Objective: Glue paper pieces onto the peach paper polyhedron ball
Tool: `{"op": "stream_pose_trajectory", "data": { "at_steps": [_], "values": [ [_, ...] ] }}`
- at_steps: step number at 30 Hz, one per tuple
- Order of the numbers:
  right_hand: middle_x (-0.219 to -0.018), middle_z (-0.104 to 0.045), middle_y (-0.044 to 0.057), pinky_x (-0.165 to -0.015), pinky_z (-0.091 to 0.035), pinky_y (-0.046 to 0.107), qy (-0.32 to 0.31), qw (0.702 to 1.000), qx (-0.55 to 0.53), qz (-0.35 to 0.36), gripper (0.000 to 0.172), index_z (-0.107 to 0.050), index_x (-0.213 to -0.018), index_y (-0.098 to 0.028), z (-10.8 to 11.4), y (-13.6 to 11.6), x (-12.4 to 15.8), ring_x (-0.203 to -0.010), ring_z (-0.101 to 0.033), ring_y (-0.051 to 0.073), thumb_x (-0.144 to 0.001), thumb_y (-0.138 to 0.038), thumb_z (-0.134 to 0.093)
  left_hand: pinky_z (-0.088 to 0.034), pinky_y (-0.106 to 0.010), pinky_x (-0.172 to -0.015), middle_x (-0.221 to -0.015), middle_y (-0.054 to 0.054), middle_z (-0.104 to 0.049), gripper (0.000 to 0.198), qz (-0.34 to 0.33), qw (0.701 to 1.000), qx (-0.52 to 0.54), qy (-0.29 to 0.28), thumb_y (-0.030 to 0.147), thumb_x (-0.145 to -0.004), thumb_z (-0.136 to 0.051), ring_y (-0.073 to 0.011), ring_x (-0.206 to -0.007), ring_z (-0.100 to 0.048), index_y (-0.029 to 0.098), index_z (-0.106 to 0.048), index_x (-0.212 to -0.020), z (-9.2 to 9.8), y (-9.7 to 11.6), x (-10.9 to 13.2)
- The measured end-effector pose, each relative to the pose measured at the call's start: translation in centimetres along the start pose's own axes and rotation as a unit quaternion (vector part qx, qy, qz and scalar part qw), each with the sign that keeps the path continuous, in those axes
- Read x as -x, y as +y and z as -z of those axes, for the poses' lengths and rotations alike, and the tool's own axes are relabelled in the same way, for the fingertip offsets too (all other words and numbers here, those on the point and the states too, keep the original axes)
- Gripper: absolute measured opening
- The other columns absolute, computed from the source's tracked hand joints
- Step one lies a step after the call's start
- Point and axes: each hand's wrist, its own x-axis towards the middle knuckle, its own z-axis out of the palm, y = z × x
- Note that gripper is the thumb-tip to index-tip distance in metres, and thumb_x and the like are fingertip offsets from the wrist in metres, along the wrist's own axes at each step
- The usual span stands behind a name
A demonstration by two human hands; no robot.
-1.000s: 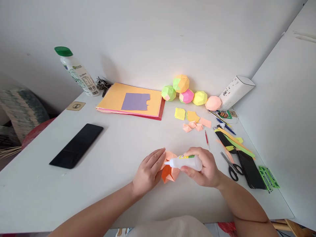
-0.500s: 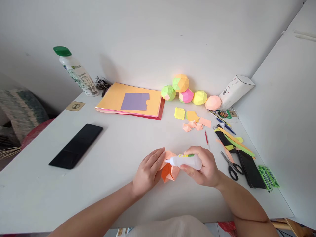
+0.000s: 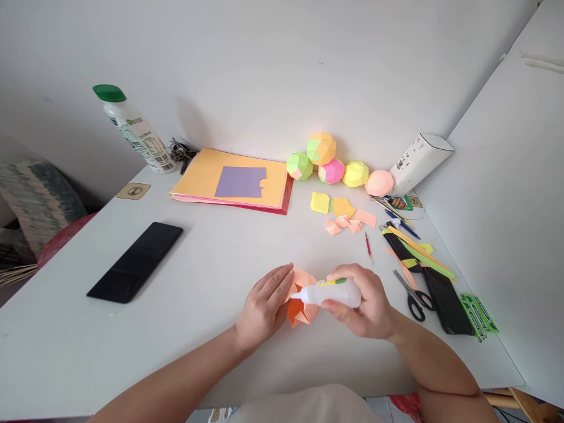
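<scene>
My left hand (image 3: 265,302) is closed on the left side of a folded orange paper ball (image 3: 305,277), whose hollow inside shows as a deeper orange. In my right hand (image 3: 363,305) is a white glue bottle (image 3: 330,293) with a yellow and green label, lying nearly level between thumb and fingers. Its thin nozzle points left, over the paper ball's opening near my left fingers. Whether the tip touches the paper I cannot tell. Several small folded peach paper pieces (image 3: 343,222) lie beyond my hands, with a red pen (image 3: 368,244) to their right.
Finished paper balls (image 3: 355,174) line the wall, beside a white box (image 3: 420,161). Scissors (image 3: 414,296) and a black phone (image 3: 447,301) lie at right. Stacked coloured paper (image 3: 194,176), a dark tablet (image 3: 136,261) and a green-capped bottle (image 3: 136,132) are at left.
The glue bottle's nozzle has moved slightly down and left over the paper ball. My left hand keeps its hold. The whole view has shifted a little.
</scene>
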Motion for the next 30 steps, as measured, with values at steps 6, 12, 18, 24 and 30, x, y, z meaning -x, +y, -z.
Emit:
{"op": "stream_pose_trajectory", "data": {
  "at_steps": [6, 12, 18, 24, 30],
  "values": [
    [-0.066, -0.056, -0.004, -0.051, -0.046, 0.027, 0.112, 0.950, -0.212, -0.201, 0.028, -0.055, -0.098, -0.025, 1.1, 1.9, -0.3, -0.050, -0.051, 0.011, -0.082, -0.043, -0.070, -0.060, -0.040, -0.084, -0.119, -0.013, -0.067, 0.063, 0.028, 1.000, 0.001, -0.008, 0.002, -0.089, -0.040, -0.0249, -0.108, -0.066, 0.025, -0.031, -0.147, -0.1, 0.2, 0.0],
    [-0.087, -0.067, 0.002, -0.065, -0.053, 0.031, 0.137, 0.854, -0.376, -0.334, 0.035, -0.060, -0.089, -0.023, 1.4, 6.3, -2.6, -0.078, -0.064, 0.018, -0.065, -0.037, -0.081, -0.061, -0.037, -0.080, -0.115, -0.012, -0.068, 0.066, 0.054, 0.998, -0.002, -0.019, 0.002, -0.089, -0.039, -0.0235, -0.102, -0.068, 0.025, -0.028, -0.149, 0.0, 0.4, 0.0],
    [-0.090, -0.067, 0.004, -0.083, -0.055, 0.040, 0.196, 0.860, -0.323, -0.342, 0.032, -0.060, -0.086, -0.021, 1.6, 10.2, -2.8, -0.097, -0.063, 0.023, -0.065, -0.038, -0.078, -0.062, -0.035, -0.078, -0.125, -0.013, -0.064, 0.054, 0.124, 0.989, 0.045, -0.062, 0.010, -0.091, -0.042, -0.0248, -0.109, -0.067, 0.025, -0.038, -0.143, 0.3, 0.7, 0.2],
    [-0.106, -0.061, 0.005, -0.088, -0.056, 0.044, 0.251, 0.877, -0.231, -0.338, 0.032, -0.051, -0.089, -0.024, 1.3, 12.7, -2.2, -0.113, -0.058, 0.025, -0.075, -0.046, -0.069, -0.062, -0.033, -0.076, -0.128, -0.013, -0.061, 0.042, 0.213, 0.967, 0.108, -0.089, 0.017, -0.091, -0.041, -0.0250, -0.112, -0.065, 0.021, -0.049, -0.132, 0.1, 0.9, 0.2],
    [-0.129, -0.053, 0.004, -0.102, -0.046, 0.044, 0.244, 0.899, -0.160, -0.326, 0.041, -0.047, -0.107, -0.028, 1.4, 15.0, -1.4, -0.126, -0.048, 0.024, -0.078, -0.050, -0.066, -0.061, -0.039, -0.081, -0.126, -0.013, -0.062, 0.037, 0.264, 0.950, 0.140, -0.093, 0.028, -0.094, -0.045, -0.0250, -0.109, -0.064, 0.021, -0.051, -0.129, 0.2, 1.3, -0.4]
  ]
}}
